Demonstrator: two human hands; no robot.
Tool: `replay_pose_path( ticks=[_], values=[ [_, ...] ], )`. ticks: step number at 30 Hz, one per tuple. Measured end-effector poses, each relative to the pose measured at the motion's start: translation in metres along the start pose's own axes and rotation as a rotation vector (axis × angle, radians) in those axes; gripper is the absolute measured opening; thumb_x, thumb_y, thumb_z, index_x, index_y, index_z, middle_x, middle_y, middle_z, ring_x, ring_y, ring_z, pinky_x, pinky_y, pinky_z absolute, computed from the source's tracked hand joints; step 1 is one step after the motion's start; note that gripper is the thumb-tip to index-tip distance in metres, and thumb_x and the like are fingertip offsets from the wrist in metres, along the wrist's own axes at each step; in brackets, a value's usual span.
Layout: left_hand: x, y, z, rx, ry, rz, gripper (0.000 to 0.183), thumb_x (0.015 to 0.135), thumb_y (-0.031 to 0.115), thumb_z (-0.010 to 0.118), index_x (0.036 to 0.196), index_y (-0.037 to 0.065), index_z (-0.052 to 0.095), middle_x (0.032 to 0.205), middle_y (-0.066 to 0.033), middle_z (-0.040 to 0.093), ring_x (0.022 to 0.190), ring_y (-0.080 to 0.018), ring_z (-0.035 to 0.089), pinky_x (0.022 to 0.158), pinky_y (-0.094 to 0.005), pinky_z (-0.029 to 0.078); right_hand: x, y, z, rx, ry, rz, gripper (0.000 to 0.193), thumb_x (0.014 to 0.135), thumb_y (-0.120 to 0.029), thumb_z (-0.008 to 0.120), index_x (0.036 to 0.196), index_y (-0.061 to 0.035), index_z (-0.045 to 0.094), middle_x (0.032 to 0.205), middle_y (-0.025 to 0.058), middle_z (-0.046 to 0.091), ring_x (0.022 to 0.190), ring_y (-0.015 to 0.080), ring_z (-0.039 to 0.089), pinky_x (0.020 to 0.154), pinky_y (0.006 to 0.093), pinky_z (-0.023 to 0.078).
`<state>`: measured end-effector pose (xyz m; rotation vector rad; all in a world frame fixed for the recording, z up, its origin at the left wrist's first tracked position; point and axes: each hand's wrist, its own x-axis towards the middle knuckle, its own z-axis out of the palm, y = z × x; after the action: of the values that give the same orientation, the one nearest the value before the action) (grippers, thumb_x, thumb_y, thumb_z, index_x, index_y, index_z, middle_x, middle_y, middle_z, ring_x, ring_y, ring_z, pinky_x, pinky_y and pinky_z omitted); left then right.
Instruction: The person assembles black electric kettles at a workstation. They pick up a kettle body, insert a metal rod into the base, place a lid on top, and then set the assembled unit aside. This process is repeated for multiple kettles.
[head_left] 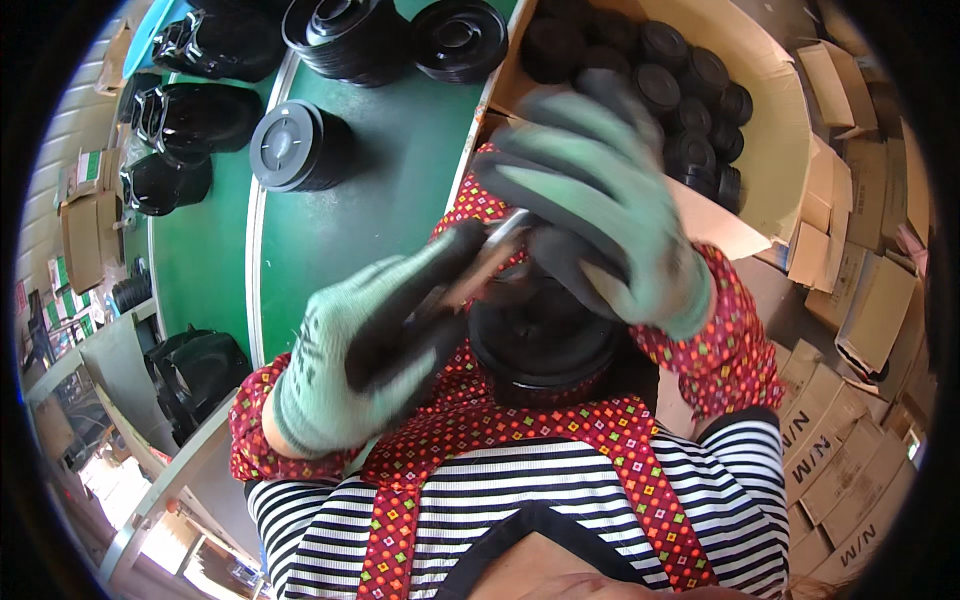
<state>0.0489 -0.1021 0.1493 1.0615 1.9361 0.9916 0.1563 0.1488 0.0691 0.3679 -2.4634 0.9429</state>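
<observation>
My left hand (375,335), in a pale green glove with black palm and fingers, is closed around a slim brownish-red tool (478,275) with a shiny metal end. Motion blur hides the tool's exact kind. Its metal end points up toward my right hand (605,200), gloved alike. The right fingers are smeared by motion, so their grip is unclear; the thumb hangs close to the metal end. Beneath both hands, against my patterned red apron, sits a round black plastic part (545,345). The right hand partly covers its upper edge.
Ahead on the green worktable (400,150) stand a stack of grey-topped round parts (290,145), stacks of black discs (345,40) and glossy black housings (210,120). At far right an open carton (770,130) holds several black round parts (690,110); more cartons (840,470) lie beyond.
</observation>
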Motion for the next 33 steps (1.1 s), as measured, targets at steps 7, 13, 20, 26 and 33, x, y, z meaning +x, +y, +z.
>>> replay_pose_path(
  ticks=[7, 13, 20, 26, 33],
  values=[
    [0.048, 0.009, 0.003, 0.160, -0.146, 0.516, 0.053, 0.085, 0.026, 0.076, 0.132, 0.001, 0.070, 0.125, -0.0247, 0.068, 0.111, -0.0362, 0.069, 0.096, -0.0463, 0.054, -0.029, 0.060, 0.073, 0.836, 0.042, 0.019, 0.028, 0.103, -0.017, 0.064, 0.128, -0.0041, 0.070, 0.117, 0.0136, 0.068, 0.109, 0.0275, 0.064, 0.103, 0.0392, 0.049],
    [0.070, 0.016, 0.079, 0.279, 0.017, 0.608, 0.041, 0.084, 0.029, 0.073, 0.121, 0.011, 0.073, 0.109, -0.0081, 0.068, 0.103, -0.0280, 0.066, 0.100, -0.0466, 0.051, 0.000, 0.064, 0.069, 1.148, -0.466, 0.085, 0.027, 0.103, -0.019, 0.063, 0.124, -0.0024, 0.069, 0.113, 0.0128, 0.067, 0.105, 0.0256, 0.063, 0.100, 0.0383, 0.048],
    [0.074, 0.050, 0.114, 0.725, 0.050, 0.397, 0.050, 0.085, 0.030, 0.075, 0.130, 0.009, 0.072, 0.106, -0.0105, 0.070, 0.098, -0.0289, 0.069, 0.093, -0.0449, 0.054, -0.007, 0.064, 0.075, 1.133, -0.452, 0.091, 0.028, 0.102, -0.020, 0.063, 0.121, -0.0014, 0.069, 0.113, 0.0139, 0.066, 0.109, 0.0292, 0.061, 0.103, 0.0420, 0.046],
    [0.047, 0.014, 0.081, 0.297, 0.038, 0.687, 0.046, 0.075, 0.026, 0.076, 0.118, 0.008, 0.078, 0.107, -0.0106, 0.073, 0.099, -0.0296, 0.073, 0.091, -0.0428, 0.058, -0.005, 0.008, 0.091, 1.012, -0.291, -0.028, 0.028, 0.100, -0.022, 0.062, 0.118, -0.0005, 0.069, 0.114, 0.0149, 0.065, 0.112, 0.0323, 0.059, 0.106, 0.0453, 0.043],
    [0.052, 0.058, 0.093, 0.419, -0.045, 0.557, 0.053, 0.081, 0.028, 0.070, 0.129, 0.004, 0.072, 0.125, -0.0129, 0.068, 0.119, -0.0313, 0.064, 0.108, -0.0501, 0.049, -0.006, 0.028, 0.092, 1.011, -0.328, -0.040, 0.029, 0.099, -0.023, 0.062, 0.115, 0.0005, 0.069, 0.114, 0.0160, 0.064, 0.115, 0.0359, 0.057, 0.109, 0.0490, 0.041]
  ],
)
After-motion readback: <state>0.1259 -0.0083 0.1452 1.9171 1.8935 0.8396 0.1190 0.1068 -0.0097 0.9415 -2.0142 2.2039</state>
